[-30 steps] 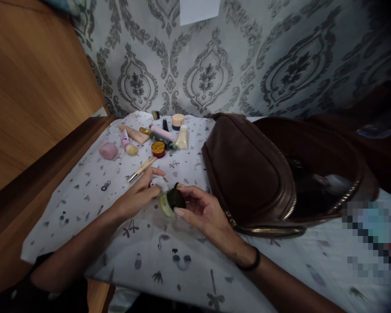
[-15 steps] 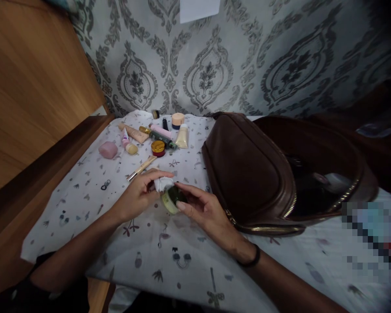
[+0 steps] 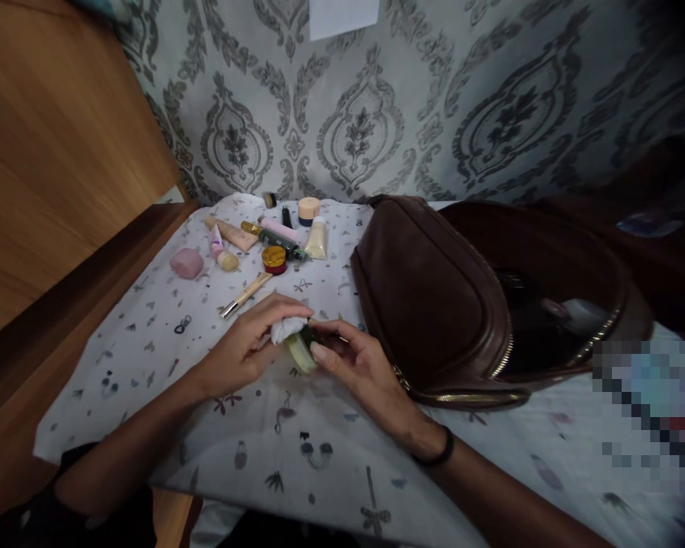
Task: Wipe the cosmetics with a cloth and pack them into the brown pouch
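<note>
In front of me my right hand (image 3: 361, 364) grips a small round jar (image 3: 301, 355) with a pale green base and a dark green lid side. My left hand (image 3: 246, 344) is closed on a crumpled white tissue (image 3: 288, 329), which presses against the jar. Both hands are raised over the patterned white cloth (image 3: 205, 441). A cream tube with a silver cap (image 3: 245, 295) lies just beyond my left hand. Behind it stands a red jar with a gold lid (image 3: 274, 259).
An open brown leather bag (image 3: 428, 297) stands at the right. Farther back lie a pink sponge-like block (image 3: 187, 262), a beige tube (image 3: 233, 233), a dark green tube (image 3: 282, 243), a cream tube (image 3: 317, 239) and a peach-lidded jar (image 3: 308, 211). A wooden panel (image 3: 74, 114) rises at the left.
My left hand and the tissue have shifted slightly right, over more of the jar. The jar has turned, showing less of its dark green side.
</note>
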`<state>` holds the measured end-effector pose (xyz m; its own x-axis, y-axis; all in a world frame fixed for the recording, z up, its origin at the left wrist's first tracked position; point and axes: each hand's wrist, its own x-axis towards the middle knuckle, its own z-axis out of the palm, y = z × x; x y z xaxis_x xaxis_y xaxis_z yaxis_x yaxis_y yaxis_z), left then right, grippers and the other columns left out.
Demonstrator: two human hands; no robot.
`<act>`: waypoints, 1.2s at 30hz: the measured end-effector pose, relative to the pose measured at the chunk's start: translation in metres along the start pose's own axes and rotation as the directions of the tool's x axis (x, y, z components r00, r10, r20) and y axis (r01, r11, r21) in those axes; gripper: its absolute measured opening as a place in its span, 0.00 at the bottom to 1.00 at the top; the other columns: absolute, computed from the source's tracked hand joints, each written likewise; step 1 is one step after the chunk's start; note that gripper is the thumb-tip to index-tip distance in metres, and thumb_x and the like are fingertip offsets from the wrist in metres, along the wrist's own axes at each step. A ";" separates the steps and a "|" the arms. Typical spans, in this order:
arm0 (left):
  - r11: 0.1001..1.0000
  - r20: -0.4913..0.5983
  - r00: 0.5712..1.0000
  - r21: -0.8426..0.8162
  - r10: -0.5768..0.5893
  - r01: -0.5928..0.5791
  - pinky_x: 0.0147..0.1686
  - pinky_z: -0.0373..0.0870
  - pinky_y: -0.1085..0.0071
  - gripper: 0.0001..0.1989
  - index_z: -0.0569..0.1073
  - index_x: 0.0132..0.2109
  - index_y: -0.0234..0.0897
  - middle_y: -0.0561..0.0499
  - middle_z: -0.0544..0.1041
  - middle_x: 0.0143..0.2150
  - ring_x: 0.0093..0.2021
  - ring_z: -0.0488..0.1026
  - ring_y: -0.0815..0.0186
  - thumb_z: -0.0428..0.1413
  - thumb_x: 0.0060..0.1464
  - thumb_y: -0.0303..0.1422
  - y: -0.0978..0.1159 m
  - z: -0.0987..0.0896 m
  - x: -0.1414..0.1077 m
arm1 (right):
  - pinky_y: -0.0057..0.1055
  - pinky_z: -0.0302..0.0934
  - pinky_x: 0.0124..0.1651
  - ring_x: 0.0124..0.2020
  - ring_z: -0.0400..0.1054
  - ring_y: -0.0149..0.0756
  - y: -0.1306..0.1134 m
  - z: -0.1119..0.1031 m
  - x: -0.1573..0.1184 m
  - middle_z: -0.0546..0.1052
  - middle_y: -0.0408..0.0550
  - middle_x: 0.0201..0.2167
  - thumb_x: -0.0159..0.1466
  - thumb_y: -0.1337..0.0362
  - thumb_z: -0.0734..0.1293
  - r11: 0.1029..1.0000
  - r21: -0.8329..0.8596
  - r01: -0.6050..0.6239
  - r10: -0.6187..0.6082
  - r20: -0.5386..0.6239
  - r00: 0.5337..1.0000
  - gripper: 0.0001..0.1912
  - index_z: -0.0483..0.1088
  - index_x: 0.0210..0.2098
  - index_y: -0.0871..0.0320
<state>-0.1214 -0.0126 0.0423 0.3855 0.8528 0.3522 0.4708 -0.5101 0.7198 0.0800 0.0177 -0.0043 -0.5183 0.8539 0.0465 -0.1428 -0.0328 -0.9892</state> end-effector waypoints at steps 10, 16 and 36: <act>0.975 -0.032 0.999 0.220 -0.017 0.024 0.61 0.65 0.51 0.41 0.58 0.63 0.42 0.40 0.63 0.61 0.63 0.62 0.48 0.68 0.48 0.45 -0.012 0.024 -0.006 | 0.35 0.72 0.44 0.41 0.73 0.37 0.003 0.000 0.003 0.77 0.47 0.41 0.59 0.51 0.73 0.998 -0.041 0.048 -0.049 -0.024 0.999 0.20 0.72 0.44 0.55; 0.972 -0.059 0.997 0.227 -0.046 0.058 0.56 0.69 0.55 0.33 0.61 0.61 0.42 0.43 0.69 0.56 0.57 0.68 0.52 0.65 0.51 0.37 -0.011 0.022 -0.005 | 0.43 0.67 0.58 0.52 0.72 0.40 0.002 -0.001 -0.001 0.77 0.49 0.53 0.61 0.54 0.73 0.998 -0.026 0.061 -0.060 0.047 0.997 0.24 0.72 0.56 0.51; 0.938 -0.150 0.958 0.285 0.245 -0.195 0.53 0.73 0.63 0.17 0.70 0.57 0.43 0.46 0.74 0.53 0.54 0.73 0.61 0.58 0.63 0.32 -0.005 0.021 -0.007 | 0.31 0.73 0.37 0.33 0.73 0.32 -0.002 0.000 0.001 0.74 0.43 0.35 0.59 0.51 0.74 0.994 0.092 -0.052 0.051 0.016 0.999 0.20 0.72 0.45 0.54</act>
<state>-0.1102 -0.0183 0.0233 0.3656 0.7088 0.6033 0.5929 -0.6770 0.4361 0.0792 0.0188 -0.0018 -0.5382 0.8428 -0.0019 -0.1920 -0.1248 -0.9734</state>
